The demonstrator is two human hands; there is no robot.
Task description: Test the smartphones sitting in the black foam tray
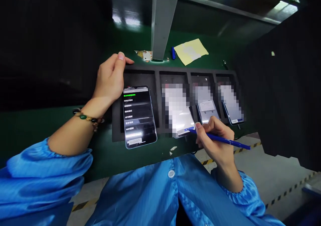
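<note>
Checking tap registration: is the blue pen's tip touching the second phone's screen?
Cannot tell. In the head view the pen, held by the right hand, has its tip over the second phone, whose screen is blurred.

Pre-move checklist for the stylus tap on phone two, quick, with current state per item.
1. Blue stylus gripped in the right hand: ok.
2. Stylus tip at the lower edge of the second phone: ok; actual contact cannot tell.
3. Second phone's screen content readable: cannot tell, it is blurred.
4. Left hand resting on the black tray edge beside the first phone, clear of its screen: ok.
5. First phone lit, showing a list menu: ok.
6. All four phones seated in their tray slots: ok for the first; the others cannot tell.
</note>
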